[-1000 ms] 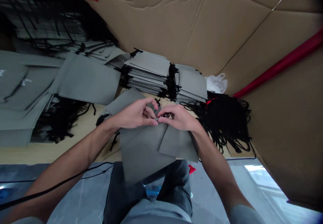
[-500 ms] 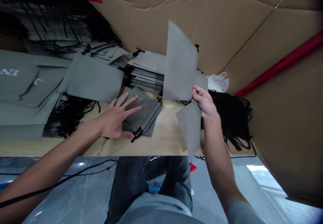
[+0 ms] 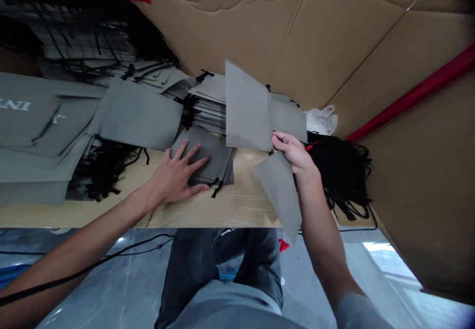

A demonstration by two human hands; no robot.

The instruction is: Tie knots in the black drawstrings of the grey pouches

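My left hand (image 3: 181, 170) lies with spread fingers on a small stack of grey drawstring pouches (image 3: 218, 153), whose black cord ends stick out at the front. Between the thumb and fingers of my right hand (image 3: 293, 153) are grey drawstring pouches: one pouch (image 3: 248, 109) stands up to the left, and another grey piece (image 3: 282, 190) hangs down below the hand. Whether these two are joined at the grip is hidden. Behind the upright pouch is a taller pile of grey pouches (image 3: 210, 111) with black cords.
Larger grey pouches with white lettering (image 3: 22, 126) cover the left of the table (image 3: 245, 205). Black cords (image 3: 341, 170) lie heaped at the right, beside a clear plastic bag (image 3: 322, 120). Cardboard walls (image 3: 230, 27) stand behind, with a red pole (image 3: 415, 91) at right.
My right hand has moved a little left, and the upright pouch has shifted left and down with it. My left hand has slid slightly right, and the stack beneath it now lies straighter.
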